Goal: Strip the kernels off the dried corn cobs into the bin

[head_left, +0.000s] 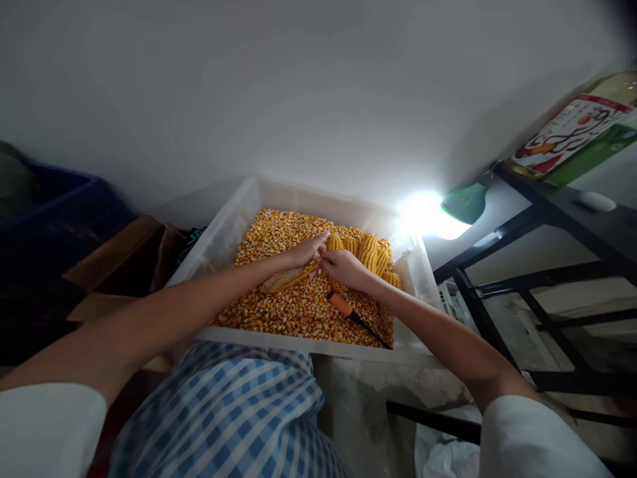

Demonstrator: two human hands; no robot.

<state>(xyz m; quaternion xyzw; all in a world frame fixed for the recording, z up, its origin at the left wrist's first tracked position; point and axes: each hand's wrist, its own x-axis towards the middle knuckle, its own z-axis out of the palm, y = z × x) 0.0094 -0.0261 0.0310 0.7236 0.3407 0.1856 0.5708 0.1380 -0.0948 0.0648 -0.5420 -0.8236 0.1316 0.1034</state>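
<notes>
A corn cob [288, 279] slants through my two hands, its pale lower-left part bare and some kernels still on it toward the fingers. My left hand [306, 251] is closed around its upper end. Against the same end, the bent fingers of my right hand [345, 268] press close to the left thumb; the exact contact is partly hidden. Below the right hand, a tool with an orange handle [341, 303] and a dark shaft lies on loose corn kernels [279, 315]. Several whole corn cobs [368, 252] rest just beyond my right hand.
A white plastic bin [293, 342] holds the kernels and stands against the wall. To the right, a lit bulb lamp [465, 204] hangs from a black metal rack [547, 206] carrying a bottle [572, 129]. Cardboard boxes [117, 255] and a blue crate [74, 192] are at left.
</notes>
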